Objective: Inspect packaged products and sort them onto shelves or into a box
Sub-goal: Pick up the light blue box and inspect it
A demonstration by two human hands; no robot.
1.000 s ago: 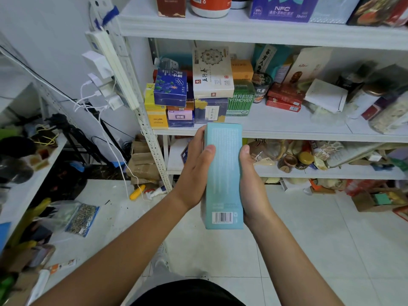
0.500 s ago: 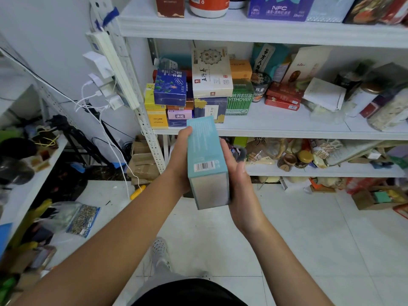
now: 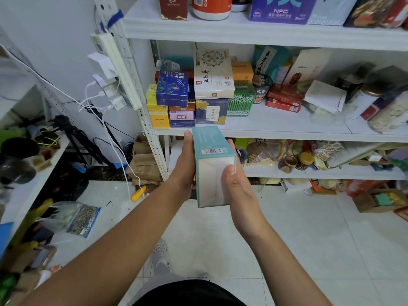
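Observation:
A long teal box [image 3: 210, 149] with a barcode label and a pale end face is held in front of the white shelving unit [image 3: 287, 134], its pale end turned toward me. My left hand [image 3: 184, 166] grips its left side, fingers hidden behind it. My right hand [image 3: 239, 186] holds the right side with the thumb pressed on the pale end face. The box hangs just below the edge of the middle shelf.
The middle shelf carries stacked boxes: a blue one [image 3: 172, 88], a cream one [image 3: 213, 72], a green one [image 3: 240, 100], red packs [image 3: 283, 100]. Jars and bags fill the lower shelf [image 3: 298, 160]. A power strip with chargers [image 3: 110, 71] hangs at left. Cardboard and a plastic bag [image 3: 84, 219] lie on the floor.
The teal box has been tipped from its barcoded long face toward me to its pale end facing me. My right thumb has come onto that end face.

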